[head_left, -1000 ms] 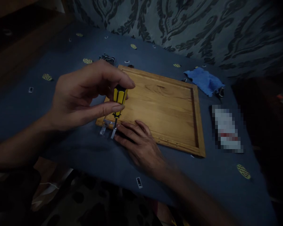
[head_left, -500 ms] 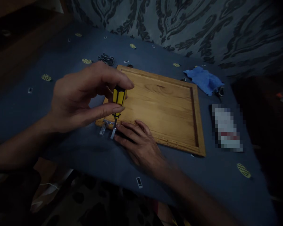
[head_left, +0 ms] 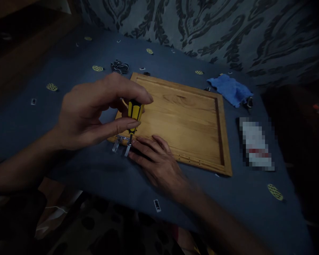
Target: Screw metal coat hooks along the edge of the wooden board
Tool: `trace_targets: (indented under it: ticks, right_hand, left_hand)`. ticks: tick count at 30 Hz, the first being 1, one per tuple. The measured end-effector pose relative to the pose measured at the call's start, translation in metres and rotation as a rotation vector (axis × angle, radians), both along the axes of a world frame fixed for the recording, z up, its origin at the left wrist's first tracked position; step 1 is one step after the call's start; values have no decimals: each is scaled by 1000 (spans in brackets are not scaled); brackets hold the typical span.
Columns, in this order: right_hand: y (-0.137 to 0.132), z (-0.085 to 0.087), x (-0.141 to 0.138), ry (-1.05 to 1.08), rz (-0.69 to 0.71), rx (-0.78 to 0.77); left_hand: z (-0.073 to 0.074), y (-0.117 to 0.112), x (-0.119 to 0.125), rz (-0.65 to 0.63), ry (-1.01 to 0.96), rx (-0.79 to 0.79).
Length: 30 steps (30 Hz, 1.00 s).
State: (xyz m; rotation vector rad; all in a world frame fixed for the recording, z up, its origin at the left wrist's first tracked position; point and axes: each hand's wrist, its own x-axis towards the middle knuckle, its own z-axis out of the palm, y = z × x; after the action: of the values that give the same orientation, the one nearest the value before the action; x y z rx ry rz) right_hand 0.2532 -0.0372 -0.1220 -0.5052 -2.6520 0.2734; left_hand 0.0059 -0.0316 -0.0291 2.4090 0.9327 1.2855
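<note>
My left hand (head_left: 87,109) is closed around the yellow and black handle of a screwdriver (head_left: 134,112), thumb on one side and fingers on the other. The screwdriver stands nearly upright, its short shaft reaching down to a small shiny metal hinge-like fitting (head_left: 115,146) at the near left corner of a framed wooden panel (head_left: 178,113). Whether the tip sits in a screw is too small to tell. My right hand (head_left: 161,164) lies over the panel's near edge with fingers stretched out, fingertips beside the shaft and fitting.
A blue cloth (head_left: 230,90) lies beyond the panel's far right corner. To the right is a blurred-out white and red packet (head_left: 256,143). A coiled dark cable (head_left: 119,66) rests behind my left hand. Patterned blue fabric (head_left: 77,71) covers the surface, up to the wallpapered wall (head_left: 202,28).
The screwdriver handle and the top of my left hand have shifted very slightly downward and right. My right hand and the panel stay essentially in place.
</note>
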Motion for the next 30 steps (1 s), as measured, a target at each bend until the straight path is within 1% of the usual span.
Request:
trace_targets:
  ticks: [3, 7, 11, 14, 16, 20, 22, 27, 30]
  right_hand:
    - [0, -1, 0, -7, 0, 6]
    - [0, -1, 1, -9, -11, 15]
    - [0, 0, 1, -2, -7, 15]
    - [0, 1, 1, -5, 1, 3]
    - [0, 1, 1, 8, 3, 4]
    - [0, 1, 0, 19, 6, 8]
    - [0, 1, 0, 13, 9, 5]
    - [0, 0, 2, 25, 5, 8]
    - [0, 0, 2, 28, 6, -1]
  left_hand:
    - [-3, 1, 1, -7, 9, 65]
    - [-2, 2, 3, 40, 8, 105]
    - [2, 2, 3, 52, 59, 99]
    - [4, -1, 2, 96, 98, 109]
    - [4, -3, 1, 120, 75, 81]
    - [4, -7, 2, 88, 16, -5]
    - [6, -9, 2, 42, 5, -27]
    - [9, -7, 0, 16, 1, -54]
    - [7, -2, -2, 24, -128, -50]
